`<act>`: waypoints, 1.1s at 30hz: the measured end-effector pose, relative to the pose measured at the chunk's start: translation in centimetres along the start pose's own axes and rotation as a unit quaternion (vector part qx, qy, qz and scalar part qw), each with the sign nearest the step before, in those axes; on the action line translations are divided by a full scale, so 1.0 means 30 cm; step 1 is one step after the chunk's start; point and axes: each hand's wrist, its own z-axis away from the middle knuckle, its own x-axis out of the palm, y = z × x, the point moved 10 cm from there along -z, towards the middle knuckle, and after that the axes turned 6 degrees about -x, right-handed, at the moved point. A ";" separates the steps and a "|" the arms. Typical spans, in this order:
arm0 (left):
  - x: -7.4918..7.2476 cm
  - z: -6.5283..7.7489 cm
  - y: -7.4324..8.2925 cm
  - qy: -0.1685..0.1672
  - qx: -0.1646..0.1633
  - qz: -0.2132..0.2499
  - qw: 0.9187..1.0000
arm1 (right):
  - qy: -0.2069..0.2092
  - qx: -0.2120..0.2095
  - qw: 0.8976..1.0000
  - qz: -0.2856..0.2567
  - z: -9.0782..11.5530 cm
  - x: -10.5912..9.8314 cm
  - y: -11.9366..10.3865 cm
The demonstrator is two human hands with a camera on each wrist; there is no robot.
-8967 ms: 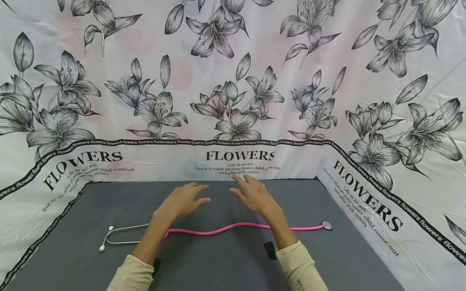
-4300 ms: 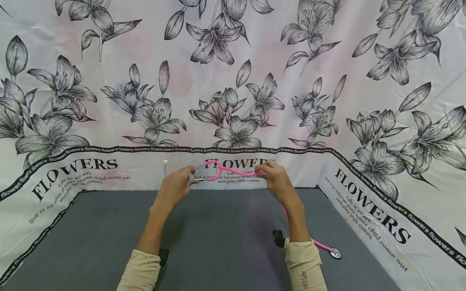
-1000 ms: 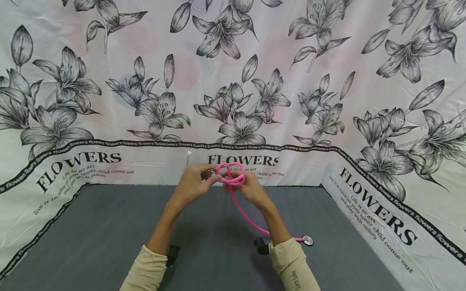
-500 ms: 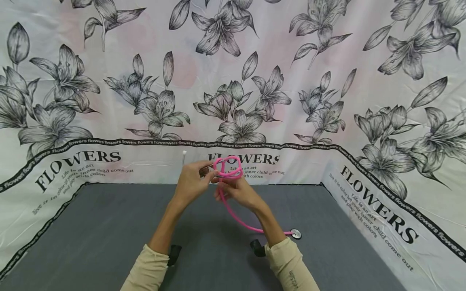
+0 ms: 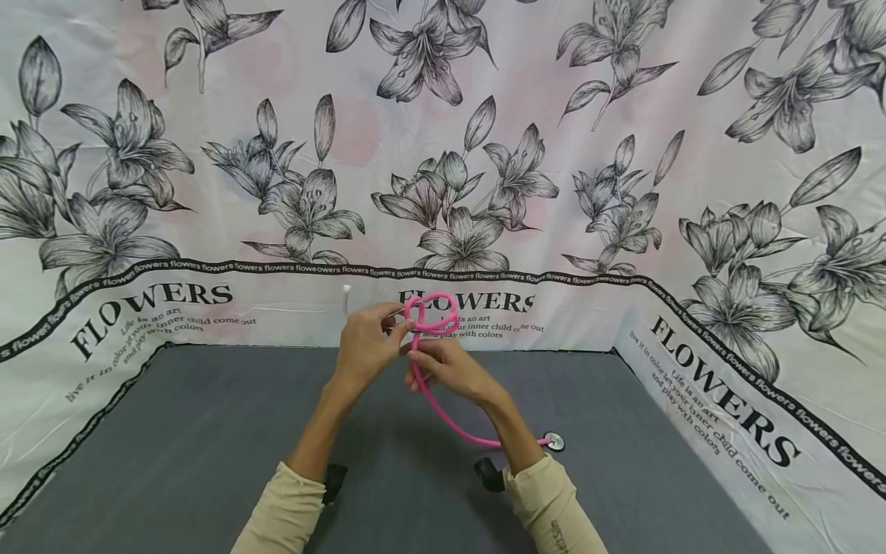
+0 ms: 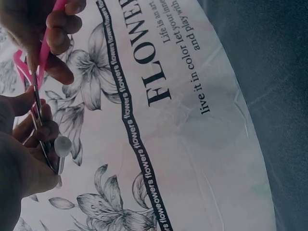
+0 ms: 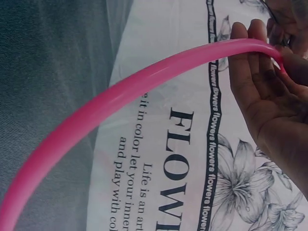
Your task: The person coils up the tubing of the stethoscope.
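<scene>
A pink stethoscope (image 5: 462,433) is held up above the grey table. My left hand (image 5: 361,352) grips its metal ear tubes between thumb and fingers, a white ear tip (image 5: 347,289) standing up behind the hand. In the left wrist view the silver tubes (image 6: 36,103) run through the fingers. The pink tubing is looped just beyond my fingertips. My right hand (image 5: 453,371), right below the loop, pinches the tubing where it hangs down. From there the tubing (image 7: 139,79) curves away to the round chest piece (image 5: 554,441), which lies on the table beside the right forearm.
The grey table (image 5: 208,454) is enclosed at the back and sides by a white cloth (image 5: 311,308) printed with flowers and lettering. Black straps (image 5: 490,475) show at both wrists, beside rolled beige sleeves (image 5: 554,500).
The stethoscope was lifted from the table and its tubing wound into a loop. Within the last second the right hand has shifted down and left along the tubing; the chest piece has slid left.
</scene>
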 end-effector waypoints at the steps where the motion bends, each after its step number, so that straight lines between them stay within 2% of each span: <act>1: -0.001 0.002 0.001 0.004 0.002 -0.003 1.000 | 0.000 -0.001 1.000 0.005 0.000 0.002 -0.004; 10: -0.008 0.008 0.008 0.057 0.028 -0.062 0.996 | -0.065 -0.020 0.992 0.105 0.000 0.064 -0.035; 14: -0.007 0.009 0.016 0.068 0.042 -0.112 0.990 | -0.100 -0.034 0.981 0.163 0.011 0.096 -0.070; 17: -0.003 0.010 0.025 0.077 0.059 -0.153 0.984 | -0.098 -0.045 0.965 0.239 0.023 0.098 -0.108; 21: -0.001 0.017 0.046 0.091 0.097 -0.200 0.971 | -0.063 -0.042 0.945 0.318 0.043 0.065 -0.155; 25: 0.006 0.027 0.066 0.097 0.134 -0.234 0.958 | -0.017 -0.052 0.926 0.374 0.059 0.030 -0.212; 29: 0.013 0.036 0.081 0.100 0.155 -0.245 0.952 | 0.056 -0.080 0.894 0.437 0.072 -0.012 -0.263; 33: 0.025 0.045 0.104 0.107 0.177 -0.240 0.948 | 0.137 -0.100 0.872 0.459 0.084 -0.064 -0.283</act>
